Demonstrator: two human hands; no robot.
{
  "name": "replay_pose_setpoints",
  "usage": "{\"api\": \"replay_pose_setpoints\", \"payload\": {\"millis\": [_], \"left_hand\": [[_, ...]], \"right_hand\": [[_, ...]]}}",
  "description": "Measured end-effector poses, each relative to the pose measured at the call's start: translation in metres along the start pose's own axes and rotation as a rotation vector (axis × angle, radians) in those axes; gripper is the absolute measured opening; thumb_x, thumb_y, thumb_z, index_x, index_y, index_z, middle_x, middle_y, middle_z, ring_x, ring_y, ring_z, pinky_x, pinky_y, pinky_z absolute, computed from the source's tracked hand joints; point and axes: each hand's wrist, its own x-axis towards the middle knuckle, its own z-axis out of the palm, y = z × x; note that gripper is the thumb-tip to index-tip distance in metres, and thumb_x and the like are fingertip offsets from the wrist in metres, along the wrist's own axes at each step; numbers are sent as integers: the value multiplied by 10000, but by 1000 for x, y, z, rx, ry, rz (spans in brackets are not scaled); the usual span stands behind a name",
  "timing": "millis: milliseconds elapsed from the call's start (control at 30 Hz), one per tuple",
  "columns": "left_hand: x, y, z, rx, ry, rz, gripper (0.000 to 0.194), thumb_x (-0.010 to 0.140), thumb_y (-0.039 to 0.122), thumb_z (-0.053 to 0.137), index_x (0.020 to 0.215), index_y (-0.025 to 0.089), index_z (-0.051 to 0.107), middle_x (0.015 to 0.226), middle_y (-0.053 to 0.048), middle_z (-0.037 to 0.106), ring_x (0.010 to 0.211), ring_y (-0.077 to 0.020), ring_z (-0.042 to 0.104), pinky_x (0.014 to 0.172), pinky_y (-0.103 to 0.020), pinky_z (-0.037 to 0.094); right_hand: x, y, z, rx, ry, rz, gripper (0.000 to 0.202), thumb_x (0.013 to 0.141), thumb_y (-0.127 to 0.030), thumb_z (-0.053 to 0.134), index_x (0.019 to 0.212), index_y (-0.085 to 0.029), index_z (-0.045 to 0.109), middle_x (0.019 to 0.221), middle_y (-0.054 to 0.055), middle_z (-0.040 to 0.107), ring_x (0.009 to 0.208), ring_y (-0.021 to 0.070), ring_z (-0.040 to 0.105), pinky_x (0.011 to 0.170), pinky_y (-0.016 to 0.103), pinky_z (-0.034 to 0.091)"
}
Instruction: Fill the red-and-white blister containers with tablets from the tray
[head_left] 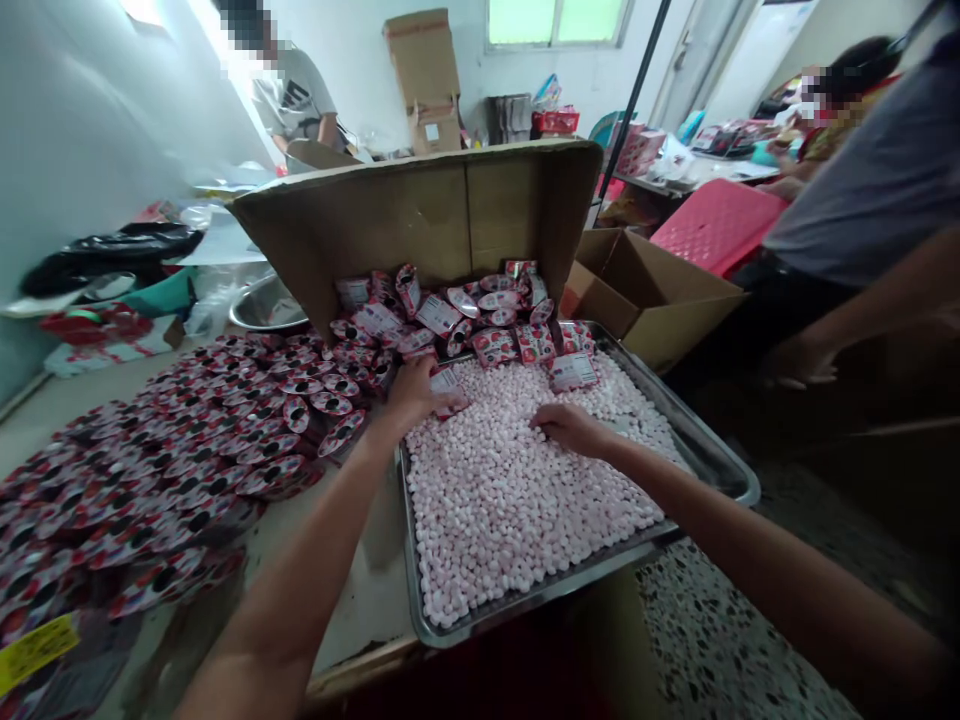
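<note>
Pinching a pouch (448, 386) in the left hand (415, 392) by the far-left edge of the tray (712, 465), right hand (576, 428) curled into the white pellets (510, 500) mid-tray (can't tell if holding any), so could totally scatter some past the rim with one hasty jerk.

Can't make out any word or number from my end. Left of shiny rectangular metal tray (709, 455), yellow rectangular label (39, 650): dark print, too blurred for me. Over tray's left rear part, glossy red-and-white packet (445, 384): white panel, print too small. Well behind tray, light grey T-shirt (312, 84): dark slanted-bar logo, lettering illegible; brown cardboard box's white label (432, 132), unreadable.
</note>
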Motion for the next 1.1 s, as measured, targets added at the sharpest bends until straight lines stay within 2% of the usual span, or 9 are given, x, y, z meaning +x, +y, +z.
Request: {"api": "replay_pose_setpoints", "payload": {"millis": [100,167,333,533,700,833,933,1000,1100], "left_hand": [[-15,-7,-19,-242,-7,91,520,625,514,797,987,207,587,893,-11,636,828,-202,571,732,-284,435],[-32,-7,-28,-445,41,132,558,616,462,813,1055,204,587,925,-5,645,842,-183,578,739,-266,442],[-70,14,-25,-711,90,96,574,590,382,844,1092,183,650,974,-31,687,878,-192,616,791,-279,467],[-94,41,-17,-767,19,90,514,542,378,874,983,188,689,791,27,659,716,-144,570,642,-226,421],[-99,39,-2,-764,-36,122,528,576,385,858,1032,201,667,808,30,666,707,-134,573,637,-221,422],[-99,34,8,-717,-20,170,505,618,412,832,1051,216,663,846,22,665,743,-138,576,678,-230,433],[-99,31,7,-730,-21,168,476,618,419,832,1004,212,645,814,31,646,716,-126,560,647,-218,416],[-99,29,3,-753,-12,139,464,601,414,839,949,203,617,792,37,630,688,-115,543,619,-210,402],[-97,23,-2,-791,25,43,470,579,411,842,894,193,570,756,43,597,648,-103,509,585,-204,386]], "right_hand": [[-7,-5,-14,185,-16,125,314,705,-122,506,882,-169,761,699,-3,676,663,141,576,648,242,444],[-11,-13,-32,283,-11,156,331,688,-156,518,919,-158,755,629,-23,615,588,118,505,573,225,392],[-9,-56,-76,311,54,142,321,689,-208,550,947,-173,738,607,-35,581,553,104,456,528,214,347],[1,-113,-101,-210,9,88,334,748,-155,515,955,-199,773,608,-10,646,583,135,527,534,235,367],[9,-179,-105,-718,-102,33,299,799,-147,539,951,-231,782,889,43,749,821,184,635,654,262,393],[10,-226,-100,-931,-138,34,260,762,-111,565,881,-222,767,861,68,739,809,202,631,665,288,376],[-14,-212,-113,-990,-81,-14,283,752,-75,547,878,-228,750,883,56,726,836,196,626,720,303,373],[-43,-168,-129,-977,-28,87,261,798,-109,531,878,-239,743,877,49,718,825,200,628,718,307,374],[-92,-78,-140,-811,-55,427,216,835,-182,545,817,-233,754,838,61,725,755,217,639,662,305,387]]}}
